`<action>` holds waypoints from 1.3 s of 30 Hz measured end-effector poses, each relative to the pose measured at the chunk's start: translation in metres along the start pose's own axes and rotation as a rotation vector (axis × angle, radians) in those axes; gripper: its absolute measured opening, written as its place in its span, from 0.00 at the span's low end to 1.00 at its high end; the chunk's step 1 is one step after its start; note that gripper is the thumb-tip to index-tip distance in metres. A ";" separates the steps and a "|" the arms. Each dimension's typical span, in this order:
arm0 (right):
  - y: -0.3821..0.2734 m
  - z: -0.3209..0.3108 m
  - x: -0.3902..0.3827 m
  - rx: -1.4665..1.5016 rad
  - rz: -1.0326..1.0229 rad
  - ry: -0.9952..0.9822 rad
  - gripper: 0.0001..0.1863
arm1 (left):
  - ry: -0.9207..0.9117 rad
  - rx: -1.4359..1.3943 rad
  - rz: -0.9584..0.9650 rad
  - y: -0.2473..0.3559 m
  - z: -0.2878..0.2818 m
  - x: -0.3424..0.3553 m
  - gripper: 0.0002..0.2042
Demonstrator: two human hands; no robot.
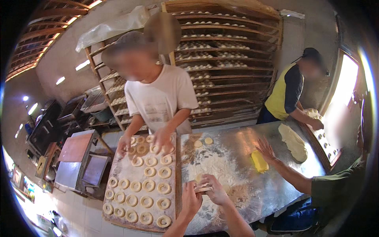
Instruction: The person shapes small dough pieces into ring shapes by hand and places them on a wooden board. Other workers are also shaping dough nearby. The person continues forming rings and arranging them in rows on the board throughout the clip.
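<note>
My left hand [191, 198] and my right hand [217, 192] meet over the near part of a metal table [244, 136]. Between their closed fingers is a small pale piece of dough [203, 189], partly covered by the fingers. White flour [215, 164] is spread on the metal just beyond my hands. To the left lies a floured board [118, 168] with rows of dough rings [147, 202]. Two small dough rounds [198, 143] rest near the table's far edge.
Across the board, a person in a white shirt [158, 93] handles rings. At right, another person's hand [265, 150] is above a yellow block [259, 161], near a large dough slab [293, 142]. A third person [284, 91] works by a tray. Tall racks [225, 71] stand behind.
</note>
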State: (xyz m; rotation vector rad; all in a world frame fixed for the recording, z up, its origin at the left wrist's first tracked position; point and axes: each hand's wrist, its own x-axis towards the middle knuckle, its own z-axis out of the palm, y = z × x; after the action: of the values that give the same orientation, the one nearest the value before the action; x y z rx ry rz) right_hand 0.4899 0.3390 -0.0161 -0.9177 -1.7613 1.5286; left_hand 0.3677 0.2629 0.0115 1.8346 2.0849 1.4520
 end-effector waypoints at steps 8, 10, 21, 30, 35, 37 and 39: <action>-0.020 0.021 -0.004 1.250 0.044 -0.276 0.22 | -0.035 -1.250 -0.289 -0.014 -0.030 -0.019 0.19; -0.029 0.051 0.003 0.625 0.156 -0.004 0.22 | 0.075 -1.544 -0.357 -0.021 -0.038 -0.022 0.13; -0.049 0.162 0.037 0.129 -0.114 -0.293 0.42 | 0.067 -0.389 -0.452 -0.113 -0.121 -0.017 0.08; -0.040 0.255 0.087 0.384 -0.078 -0.137 0.35 | 0.083 -0.342 -0.244 -0.188 -0.167 0.003 0.07; -0.036 0.281 0.105 0.493 0.109 -0.210 0.42 | 0.066 -0.231 -0.221 -0.228 -0.182 0.017 0.06; -0.033 0.290 0.111 0.421 -0.029 -0.176 0.43 | 0.031 -0.201 -0.211 -0.238 -0.185 0.020 0.07; -0.030 0.297 0.121 -0.305 -0.248 -0.131 0.39 | -0.102 -0.138 -0.233 -0.249 -0.189 0.026 0.07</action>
State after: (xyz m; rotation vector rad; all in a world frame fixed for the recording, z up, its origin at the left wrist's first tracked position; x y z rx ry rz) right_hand 0.1747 0.2708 -0.0243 -0.7175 -2.1553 1.2058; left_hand 0.0632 0.1959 -0.0217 1.5247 2.0155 1.3761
